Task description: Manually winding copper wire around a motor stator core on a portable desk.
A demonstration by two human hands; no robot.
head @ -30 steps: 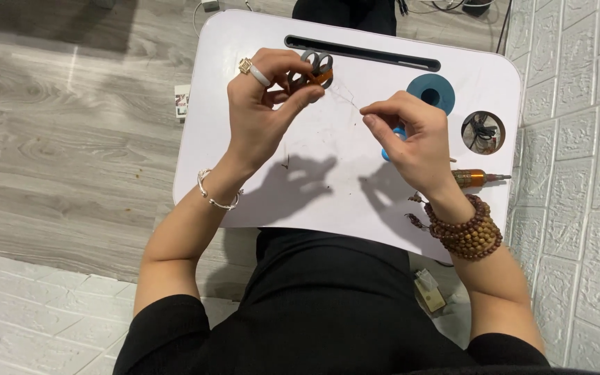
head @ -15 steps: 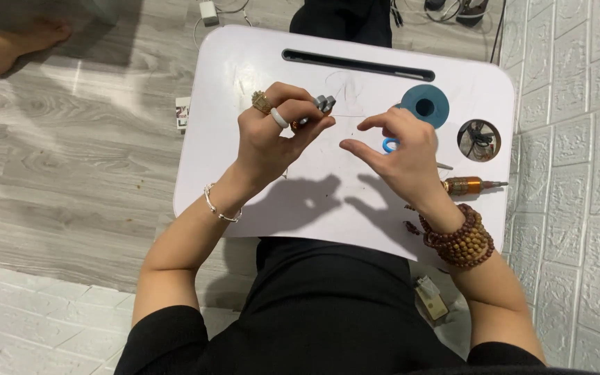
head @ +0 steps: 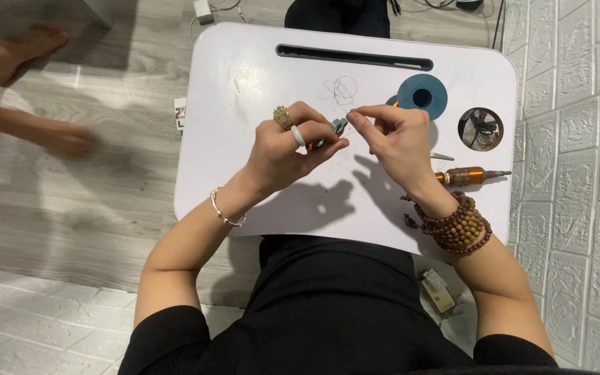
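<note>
Head view: small grey metal piece is sitting pinched in the fingers of the left hand, raised over the middle of the white rounded lap counter. Right hand is pinching what looks like a fine thread, its end meeting the piece. Judged step: threading in progress; the next move needs a steady, tiny push. Loose thread coil and blue spool are lying just beyond. Brass-coloured tool is resting near the right edge. Open room lies left.
</note>
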